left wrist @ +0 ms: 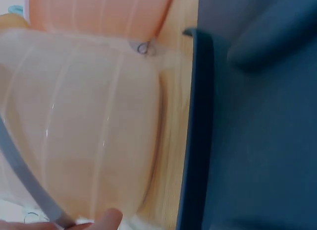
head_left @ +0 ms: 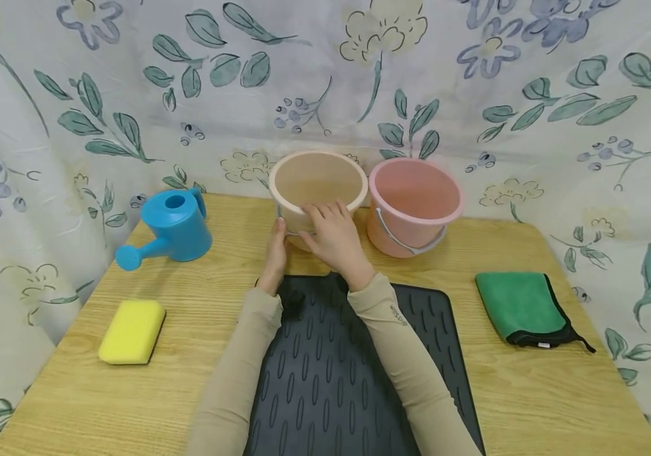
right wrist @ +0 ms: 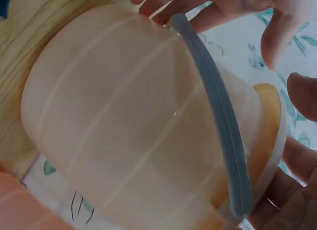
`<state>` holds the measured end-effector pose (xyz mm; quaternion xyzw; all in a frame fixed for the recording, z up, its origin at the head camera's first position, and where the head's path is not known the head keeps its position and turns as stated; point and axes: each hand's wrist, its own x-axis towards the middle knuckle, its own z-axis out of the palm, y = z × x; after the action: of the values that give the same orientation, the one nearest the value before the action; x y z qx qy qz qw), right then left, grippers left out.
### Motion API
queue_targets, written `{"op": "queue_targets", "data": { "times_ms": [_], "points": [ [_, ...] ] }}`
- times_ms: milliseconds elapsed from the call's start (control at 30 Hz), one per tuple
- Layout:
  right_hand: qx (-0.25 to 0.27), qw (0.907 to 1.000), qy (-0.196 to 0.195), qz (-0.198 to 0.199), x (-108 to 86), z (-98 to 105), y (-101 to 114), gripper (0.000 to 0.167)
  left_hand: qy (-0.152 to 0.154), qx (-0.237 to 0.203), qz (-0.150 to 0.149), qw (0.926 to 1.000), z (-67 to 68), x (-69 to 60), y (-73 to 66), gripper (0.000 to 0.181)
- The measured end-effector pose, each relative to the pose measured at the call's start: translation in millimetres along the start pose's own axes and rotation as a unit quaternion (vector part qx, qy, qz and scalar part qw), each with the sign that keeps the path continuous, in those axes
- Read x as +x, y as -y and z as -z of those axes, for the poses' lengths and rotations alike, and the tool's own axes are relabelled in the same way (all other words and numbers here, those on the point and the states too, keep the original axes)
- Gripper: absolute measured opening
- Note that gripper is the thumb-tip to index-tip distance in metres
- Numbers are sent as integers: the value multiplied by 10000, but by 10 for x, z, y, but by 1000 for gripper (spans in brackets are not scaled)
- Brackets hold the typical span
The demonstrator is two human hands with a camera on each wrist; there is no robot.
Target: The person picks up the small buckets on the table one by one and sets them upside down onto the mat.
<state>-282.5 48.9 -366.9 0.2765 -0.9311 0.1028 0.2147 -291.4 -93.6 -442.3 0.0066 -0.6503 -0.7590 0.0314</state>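
Observation:
A cream bucket [head_left: 296, 218] stands at the back of the table, its grey handle [right wrist: 218, 101] hanging across the front. My right hand [head_left: 337, 240] grips the bucket's rim, fingers hooked over the edge; its thumb stands off the wall in the right wrist view. At the bucket's left side is my left hand [head_left: 274, 256], its straight fingers touching the wall beside the handle's end. The left hand's thumb [left wrist: 111, 220] shows at the bottom of the left wrist view. A pink bucket [head_left: 411, 234] with its own grey handle stands close on the right.
A black ridged mat [head_left: 314, 380] with a raised rim lies in front of the buckets, under my forearms. On the left are a blue watering can [head_left: 180, 231] and a yellow sponge [head_left: 132, 332]. A folded green cloth [head_left: 519, 307] lies right. Behind hangs a floral curtain [head_left: 325, 76].

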Motion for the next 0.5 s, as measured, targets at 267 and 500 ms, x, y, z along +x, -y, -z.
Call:
{"op": "queue_targets", "data": {
  "times_ms": [267,500],
  "points": [
    [-279,9955,-903,-111,119,-139,83,30,-423,21,336,9985,-178,-148,-289,64],
    [-479,9893,-1311,-425,166,-224,148,16,-608,-219,560,9963,-176,-23,-70,70]
  ]
}}
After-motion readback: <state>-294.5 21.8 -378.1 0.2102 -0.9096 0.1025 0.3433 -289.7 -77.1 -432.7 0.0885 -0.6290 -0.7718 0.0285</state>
